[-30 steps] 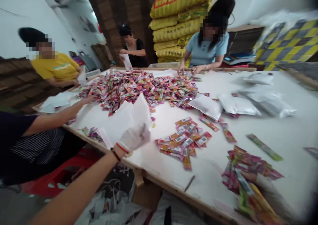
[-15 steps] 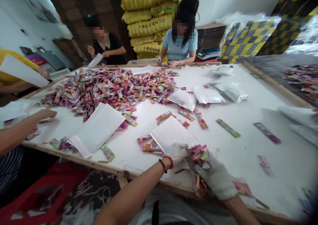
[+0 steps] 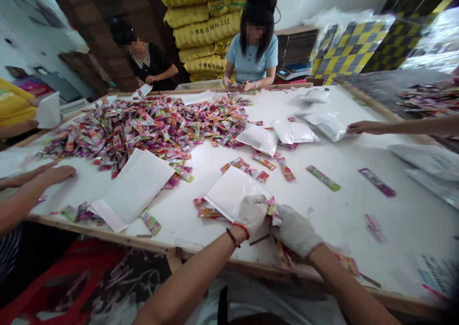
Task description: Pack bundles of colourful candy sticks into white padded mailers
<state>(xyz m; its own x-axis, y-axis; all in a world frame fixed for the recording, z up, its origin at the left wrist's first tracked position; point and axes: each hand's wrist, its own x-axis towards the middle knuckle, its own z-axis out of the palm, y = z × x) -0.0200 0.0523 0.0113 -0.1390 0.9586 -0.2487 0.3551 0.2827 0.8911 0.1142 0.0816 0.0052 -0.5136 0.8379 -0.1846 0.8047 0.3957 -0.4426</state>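
Note:
My left hand, in a white knit glove with a red cuff, is closed on the near right edge of a white mailer bag. Close beside it, my right hand, gloved too, is closed around a bunch of small colourful packets at the bag's edge. Its fingertips are partly hidden, so how deep the packets sit cannot be told. Several loose packets lie beside and partly under the bag. More packets lie below my right hand at the table's front edge.
A big heap of packets covers the table's far left. Another flat white bag lies left of mine. Filled white bags stand in the middle; a co-worker's hand touches one on the right. Other co-workers sit around the wooden-edged table.
My right hand has moved left and up to the bag, and fewer packets show in it. A co-worker's arm has come in from the right. The view has shifted slightly.

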